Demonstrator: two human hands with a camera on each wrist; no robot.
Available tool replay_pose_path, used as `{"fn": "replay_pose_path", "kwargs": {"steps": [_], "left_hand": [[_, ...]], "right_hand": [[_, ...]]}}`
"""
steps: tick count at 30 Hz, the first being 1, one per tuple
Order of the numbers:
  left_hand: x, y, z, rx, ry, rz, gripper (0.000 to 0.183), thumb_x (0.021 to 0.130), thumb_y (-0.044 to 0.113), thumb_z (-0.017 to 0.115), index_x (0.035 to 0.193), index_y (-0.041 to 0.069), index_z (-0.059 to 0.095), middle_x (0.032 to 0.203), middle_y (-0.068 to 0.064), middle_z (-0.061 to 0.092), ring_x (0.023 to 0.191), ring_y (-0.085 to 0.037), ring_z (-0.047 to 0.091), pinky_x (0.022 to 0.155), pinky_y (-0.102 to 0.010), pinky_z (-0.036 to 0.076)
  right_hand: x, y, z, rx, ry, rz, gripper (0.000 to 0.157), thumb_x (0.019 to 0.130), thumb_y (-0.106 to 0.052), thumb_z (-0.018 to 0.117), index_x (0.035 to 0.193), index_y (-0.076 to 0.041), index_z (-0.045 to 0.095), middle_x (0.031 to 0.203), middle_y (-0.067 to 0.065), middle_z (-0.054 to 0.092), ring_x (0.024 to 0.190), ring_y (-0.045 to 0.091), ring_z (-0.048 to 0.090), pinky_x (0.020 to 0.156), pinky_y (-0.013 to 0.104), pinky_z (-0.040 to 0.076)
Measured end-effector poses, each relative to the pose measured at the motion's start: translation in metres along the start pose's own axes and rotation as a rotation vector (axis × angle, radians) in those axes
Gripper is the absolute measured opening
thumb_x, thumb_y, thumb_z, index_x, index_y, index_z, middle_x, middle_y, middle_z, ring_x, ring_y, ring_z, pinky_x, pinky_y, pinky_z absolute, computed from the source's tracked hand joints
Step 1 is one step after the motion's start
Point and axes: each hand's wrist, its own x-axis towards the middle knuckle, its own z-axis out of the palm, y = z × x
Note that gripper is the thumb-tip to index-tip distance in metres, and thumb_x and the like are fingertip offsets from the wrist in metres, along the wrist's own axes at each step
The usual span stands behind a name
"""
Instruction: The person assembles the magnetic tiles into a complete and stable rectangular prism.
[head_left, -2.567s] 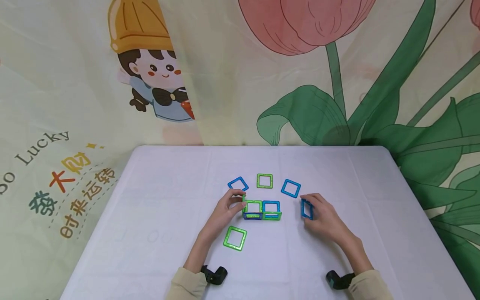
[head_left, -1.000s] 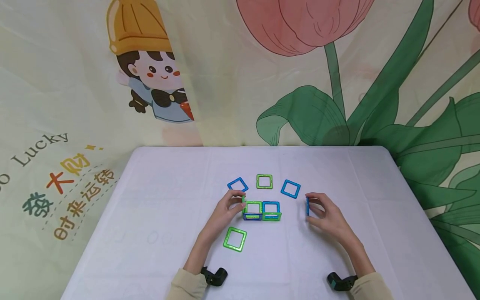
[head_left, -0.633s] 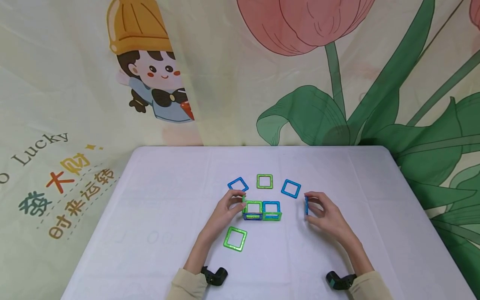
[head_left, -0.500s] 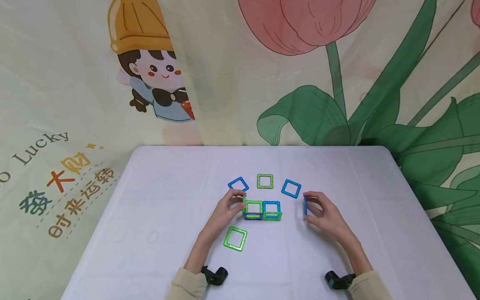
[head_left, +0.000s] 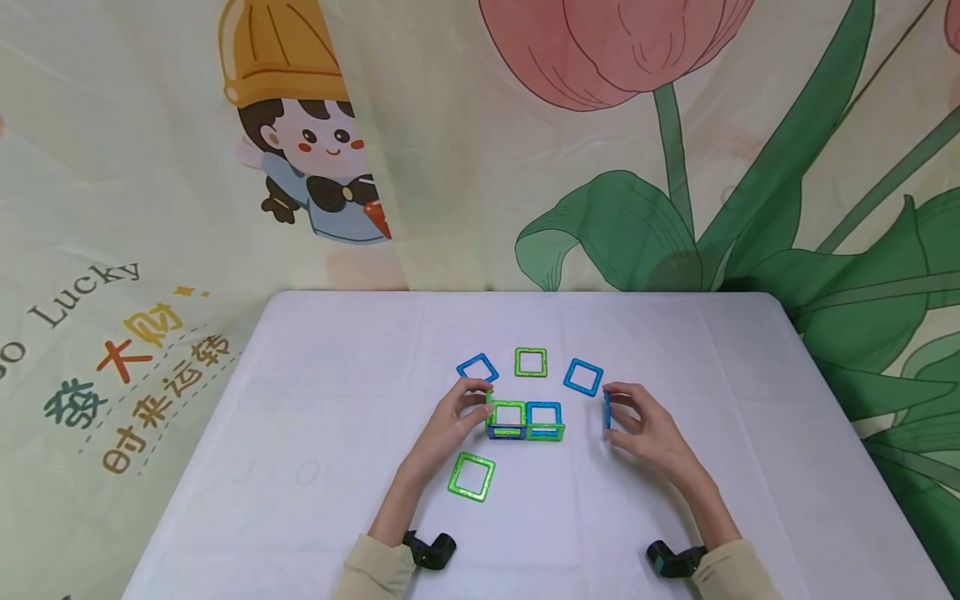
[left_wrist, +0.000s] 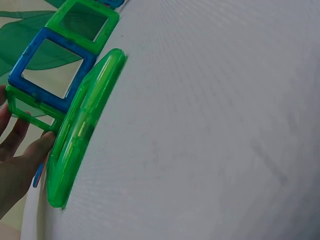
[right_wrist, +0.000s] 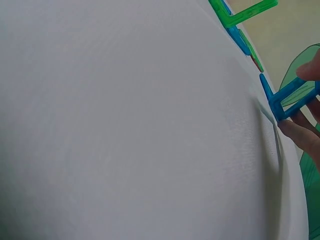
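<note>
In the head view, a small row of joined square magnetic tiles (head_left: 545, 427), blue and green, stands mid-table. My left hand (head_left: 450, 423) pinches the upright green tile at its left end. In the left wrist view that green end tile (left_wrist: 37, 103) meets a standing blue tile (left_wrist: 26, 57), with another green tile beyond. To the right of the row, and apart from it, my right hand (head_left: 654, 427) pinches a blue magnetic tile (head_left: 607, 411) between thumb and fingers. It is upright, edge-on to the head view.
Behind the row lie a blue tile (head_left: 488, 363), a green tile (head_left: 531, 373) and another blue tile (head_left: 570, 374). A loose green tile (head_left: 453, 475) lies in front, near my left forearm. All rest on the white table (head_left: 315, 350), with a printed cloth behind.
The blue tile in my right hand has turned from showing its face to edge-on, then drifted slightly left towards the row. My left hand has stayed at the row's left end.
</note>
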Motion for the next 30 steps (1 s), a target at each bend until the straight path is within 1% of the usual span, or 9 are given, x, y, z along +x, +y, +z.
{"fn": "replay_pose_path", "kwargs": {"steps": [7, 15, 20, 30], "left_hand": [[0.0006, 0.0001, 0.0001, -0.001, -0.005, 0.0, 0.04, 0.099, 0.022, 0.068, 0.137, 0.018, 0.056, 0.145, -0.005, 0.057, 0.138, -0.027, 0.052, 0.115, -0.052, 0.041], [0.0016, -0.0015, 0.0006, 0.007, 0.002, 0.002, 0.039, 0.099, 0.022, 0.068, 0.136, 0.018, 0.056, 0.144, -0.005, 0.057, 0.137, -0.026, 0.052, 0.116, -0.052, 0.04], [0.0014, -0.0023, 0.0007, 0.004, 0.004, -0.002, 0.039, 0.099, 0.023, 0.069, 0.136, 0.018, 0.057, 0.144, -0.005, 0.058, 0.138, -0.026, 0.052, 0.116, -0.053, 0.04], [0.0028, -0.0057, 0.0003, 0.012, 0.007, 0.003, 0.039, 0.099, 0.024, 0.069, 0.135, 0.019, 0.057, 0.144, -0.004, 0.058, 0.138, -0.026, 0.052, 0.117, -0.055, 0.039]], "right_hand": [[0.001, -0.0015, 0.0012, 0.003, 0.003, -0.012, 0.07, 0.082, 0.01, 0.076, 0.144, -0.008, 0.048, 0.149, 0.016, 0.049, 0.139, 0.042, 0.049, 0.108, 0.043, 0.047], [0.0011, -0.004, 0.0039, 0.01, 0.002, -0.025, 0.07, 0.081, 0.01, 0.076, 0.143, -0.006, 0.049, 0.148, 0.016, 0.05, 0.138, 0.041, 0.05, 0.108, 0.041, 0.048], [0.0017, -0.004, 0.0046, 0.021, -0.004, -0.036, 0.069, 0.08, 0.01, 0.076, 0.143, -0.006, 0.05, 0.146, 0.017, 0.052, 0.137, 0.042, 0.051, 0.109, 0.044, 0.048], [0.0041, -0.0052, 0.0077, 0.031, -0.021, -0.024, 0.07, 0.082, 0.008, 0.076, 0.145, -0.007, 0.049, 0.149, 0.017, 0.051, 0.139, 0.041, 0.049, 0.109, 0.045, 0.047]]}}
